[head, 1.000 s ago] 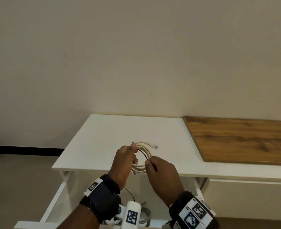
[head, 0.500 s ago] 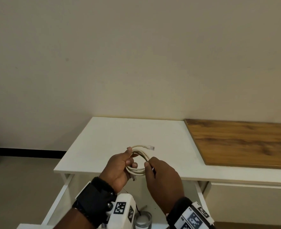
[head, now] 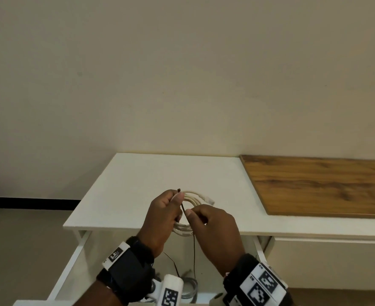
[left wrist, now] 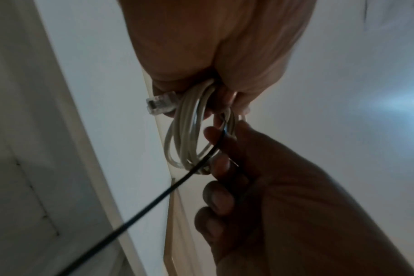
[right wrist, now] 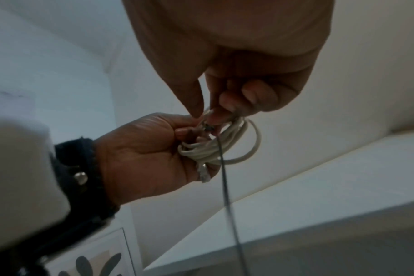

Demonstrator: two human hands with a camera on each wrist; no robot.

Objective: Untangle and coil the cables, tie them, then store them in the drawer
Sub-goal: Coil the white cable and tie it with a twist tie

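A plain room in a home or small office: a bare cream wall with a dark skirting strip, a beige floor, a low white cabinet with a pulled-out drawer, and a wood-grain top beside it.

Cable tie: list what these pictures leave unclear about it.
- Whether the black tie is fastened round the white cable coil: head view, left hand and right hand cover it; wrist views blur it.
- Its loose end: right wrist view, cut off by the bottom edge.
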